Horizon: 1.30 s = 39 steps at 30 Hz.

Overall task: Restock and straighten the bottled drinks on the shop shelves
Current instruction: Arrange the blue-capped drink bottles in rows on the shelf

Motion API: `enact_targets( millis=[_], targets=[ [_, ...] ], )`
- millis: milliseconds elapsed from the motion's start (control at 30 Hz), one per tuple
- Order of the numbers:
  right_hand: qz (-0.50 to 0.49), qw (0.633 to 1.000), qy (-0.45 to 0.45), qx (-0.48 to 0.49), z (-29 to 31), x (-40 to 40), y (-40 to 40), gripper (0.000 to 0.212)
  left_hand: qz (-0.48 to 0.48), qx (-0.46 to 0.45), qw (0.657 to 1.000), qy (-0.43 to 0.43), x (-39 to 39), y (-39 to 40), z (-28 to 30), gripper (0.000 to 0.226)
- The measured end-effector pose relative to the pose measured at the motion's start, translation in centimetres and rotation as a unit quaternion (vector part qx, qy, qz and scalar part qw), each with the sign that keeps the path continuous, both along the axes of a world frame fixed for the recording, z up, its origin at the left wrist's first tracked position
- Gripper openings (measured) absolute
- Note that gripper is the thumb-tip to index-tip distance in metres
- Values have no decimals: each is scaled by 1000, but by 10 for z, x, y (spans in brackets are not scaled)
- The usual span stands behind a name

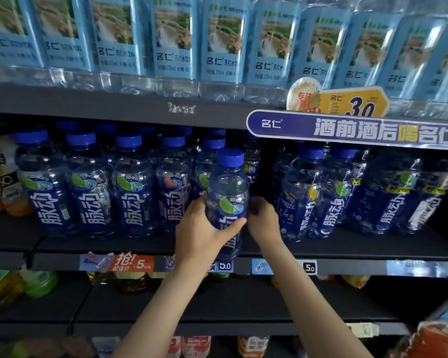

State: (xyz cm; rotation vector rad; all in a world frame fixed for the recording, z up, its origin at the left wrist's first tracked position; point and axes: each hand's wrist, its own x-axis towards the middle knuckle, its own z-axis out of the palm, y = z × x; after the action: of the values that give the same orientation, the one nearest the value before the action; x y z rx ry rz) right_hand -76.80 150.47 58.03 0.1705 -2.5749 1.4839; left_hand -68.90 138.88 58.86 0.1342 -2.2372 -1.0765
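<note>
The shelf (347, 250) is carrying blue bottles either side of a dark gap (265, 174). At that gap's left edge, the left hand (204, 228) is wrapping a bottle (228, 200), held upright above the shelf's front lip. The right hand (263, 220) is curling behind it, its grasp hidden. Restocking looks underway; next, sliding it back into the gap, label forward.
</note>
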Motion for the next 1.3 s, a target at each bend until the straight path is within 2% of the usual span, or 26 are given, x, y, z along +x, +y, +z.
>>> enact_targets(
  millis=[100,167,233,300,367,433,500,567,667,733,833,967,1167,1300],
  targets=[
    [88,996,-7,-21,-3,18,29,32,22,-2,1000,-13,-6,18,2,59],
    [160,986,-31,-27,-3,29,38,42,31,-5,999,-19,-11,29,2,64],
    [180,983,-47,-5,-4,37,35,56,40,-8,999,-27,-15,39,3,68],
    [107,994,7,9,-8,39,26,56,31,-3,999,-32,-19,46,4,68],
    [21,997,76,16,-13,39,15,45,2,7,999,-32,-19,48,5,68],
    [-14,996,87,19,-15,36,7,40,-12,-1,1000,-7,-13,43,2,69],
    [-26,998,63,6,-14,30,1,50,20,-17,999,47,-6,33,-9,62],
    [-43,998,50,5,-12,24,-4,66,83,-10,994,66,-4,23,-22,53],
    [-42,998,46,-8,-18,17,-9,77,108,-15,994,-9,-8,17,-31,63],
    [-40,998,46,-27,-25,17,-10,79,96,-26,993,-68,-14,20,-34,73],
    [-43,997,54,-24,-32,18,-12,79,116,-26,988,-98,-23,25,-35,79],
    [-49,997,62,-28,-33,15,-12,77,172,-21,979,-104,-31,25,-40,67],
    [-53,996,61,-36,-34,12,-10,77,191,11,979,-70,-33,27,-46,48],
    [-58,996,55,-45,-34,10,-12,78,212,24,975,-66,-33,32,-46,44]
  ],
)
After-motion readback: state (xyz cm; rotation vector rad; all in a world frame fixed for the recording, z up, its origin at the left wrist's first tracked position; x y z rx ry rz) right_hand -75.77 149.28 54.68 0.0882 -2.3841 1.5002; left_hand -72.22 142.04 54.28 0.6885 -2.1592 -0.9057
